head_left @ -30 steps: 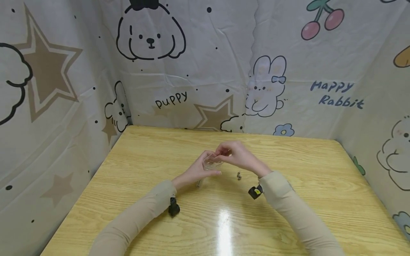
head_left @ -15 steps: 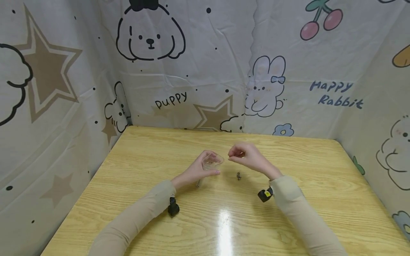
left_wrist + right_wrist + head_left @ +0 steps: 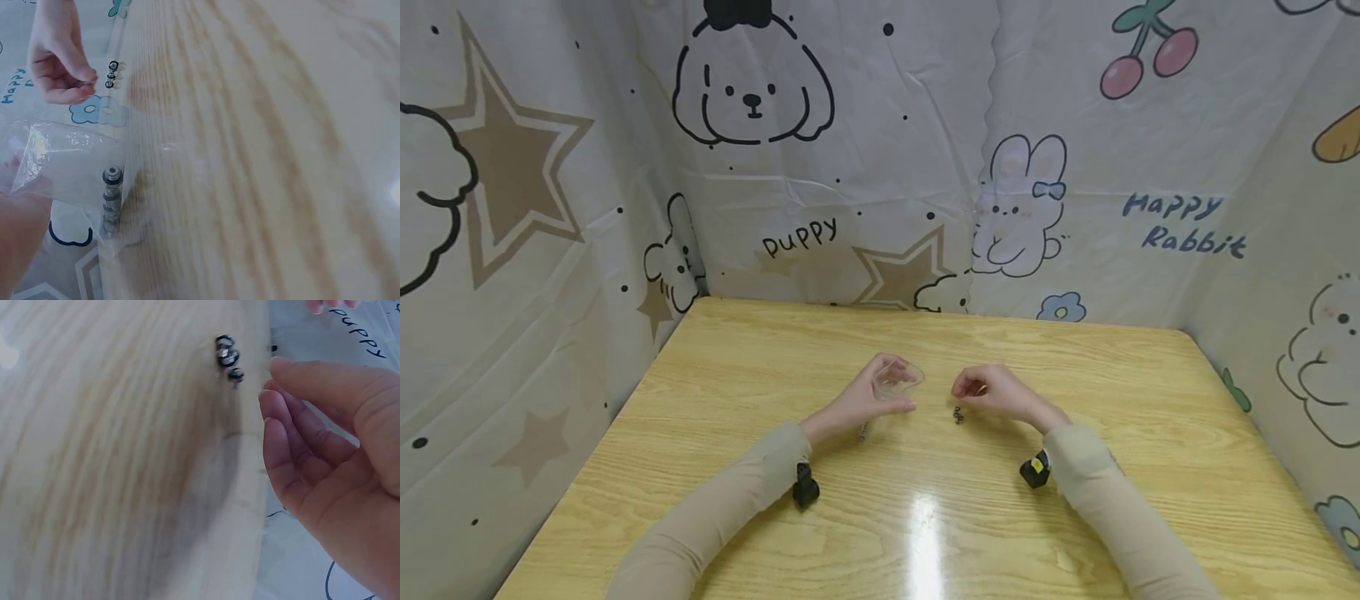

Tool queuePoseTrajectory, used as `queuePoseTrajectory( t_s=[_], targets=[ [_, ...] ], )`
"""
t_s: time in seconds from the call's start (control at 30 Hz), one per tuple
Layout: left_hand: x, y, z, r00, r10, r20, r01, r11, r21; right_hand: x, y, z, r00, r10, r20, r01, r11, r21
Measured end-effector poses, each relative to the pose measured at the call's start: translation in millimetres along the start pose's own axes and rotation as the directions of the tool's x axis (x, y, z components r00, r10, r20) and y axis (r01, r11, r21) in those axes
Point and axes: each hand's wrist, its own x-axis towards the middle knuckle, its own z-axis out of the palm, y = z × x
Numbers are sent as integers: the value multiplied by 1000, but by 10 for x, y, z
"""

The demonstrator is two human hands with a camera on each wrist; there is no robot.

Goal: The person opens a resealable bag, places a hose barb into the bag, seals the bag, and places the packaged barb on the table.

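Note:
My left hand [image 3: 867,396] grips a clear, crinkled plastic bag [image 3: 898,381], its mouth facing up and to the right. In the left wrist view the bag [image 3: 69,156] partly overlaps a row of small grey metal rings [image 3: 111,197], like little bearings. That row [image 3: 862,431] lies on the table beside the left hand. My right hand [image 3: 1000,392] hovers just above a small cluster of similar rings [image 3: 958,415]. Its fingers are loosely bent; in the right wrist view the right hand [image 3: 337,431] shows nothing between thumb and fingertips, apart from the rings [image 3: 229,357].
Both hands work over a wood-grain table [image 3: 760,350]. A printed fabric curtain [image 3: 865,167] encloses its back and sides. Black wrist cameras, such as the left one [image 3: 806,486], hang beneath the beige sleeves.
My right hand has drawn back from the bag's mouth, moving right and then down to the ring cluster. The left hand keeps the bag in nearly the same place.

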Motion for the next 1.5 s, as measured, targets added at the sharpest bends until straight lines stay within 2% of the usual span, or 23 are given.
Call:
queuePoseTrajectory(
  t_s=[0.23,0.8,1.13,1.33,1.5],
  targets=[
    [-8,-4,-6,1000,3,6,-3,1000,-3,-21,68,59,999,27,29,-26,999,-46],
    [-15,8,-5,1000,16,9,-16,1000,11,-4,109,88,999,-3,36,7,993,-119],
    [-19,4,3,1000,14,8,-14,1000,17,7,47,56,999,50,13,-49,997,-65],
    [-14,-5,5,1000,19,3,-19,1000,23,59,-86,-45,998,-16,-66,12,998,-63],
    [-10,-18,6,1000,31,1,-31,999,10,116,-326,-137,989,-93,-115,88,995,-46]
  ],
)
